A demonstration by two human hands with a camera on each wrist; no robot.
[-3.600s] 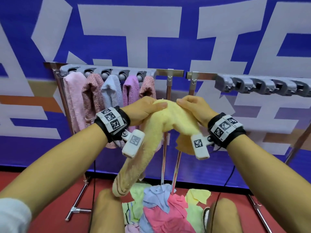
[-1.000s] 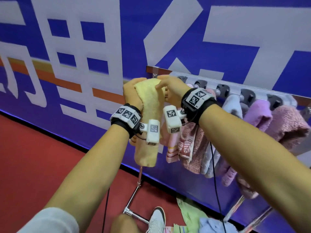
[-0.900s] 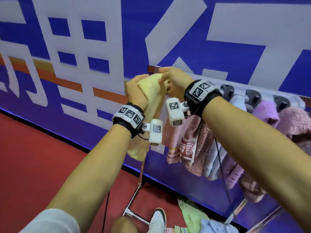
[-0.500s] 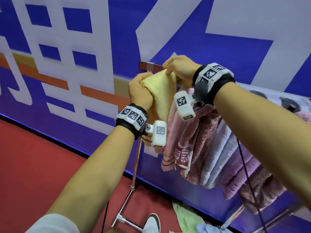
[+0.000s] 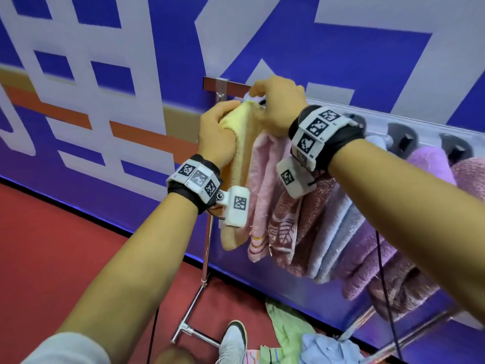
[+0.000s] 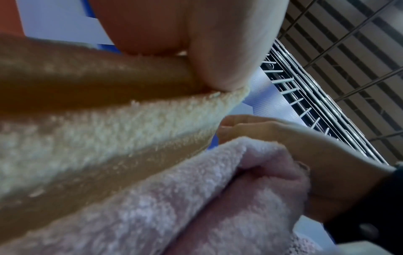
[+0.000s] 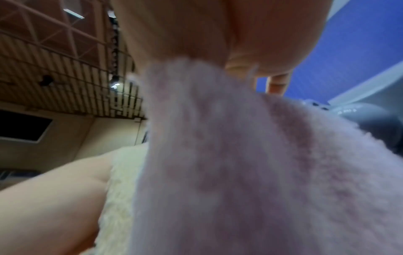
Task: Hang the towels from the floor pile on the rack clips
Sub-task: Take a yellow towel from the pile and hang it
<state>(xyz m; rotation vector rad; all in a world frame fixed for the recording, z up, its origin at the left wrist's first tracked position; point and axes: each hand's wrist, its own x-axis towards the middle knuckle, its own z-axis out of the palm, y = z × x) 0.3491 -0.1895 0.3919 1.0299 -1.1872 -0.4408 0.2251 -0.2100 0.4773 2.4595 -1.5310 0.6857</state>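
A yellow towel [image 5: 240, 153] hangs folded lengthwise at the left end of the rack bar [image 5: 227, 86]. My left hand [image 5: 220, 122] grips its upper part from the left, thumb on the cloth [image 6: 109, 138]. My right hand [image 5: 257, 103] is curled over the towel's top corner, pinching it at the leftmost grey clip, which it mostly hides. To the right a pink towel [image 5: 265, 193], a rose towel [image 5: 296, 222], a pale blue towel [image 5: 330, 232] and a purple towel [image 5: 425, 164] hang from clips. The pink towel [image 7: 240, 155] fills the right wrist view.
The floor pile [image 5: 288, 329] of green and blue towels lies on the red floor under the rack. My shoe [image 5: 233, 342] stands beside the rack's chrome foot [image 5: 189, 334]. A blue and white banner wall [image 5: 315, 61] is right behind the rack.
Both hands carried the yellow towel from the rack's middle to its left end and lifted it to the bar. In the last half second the right hand moved over the end clip.
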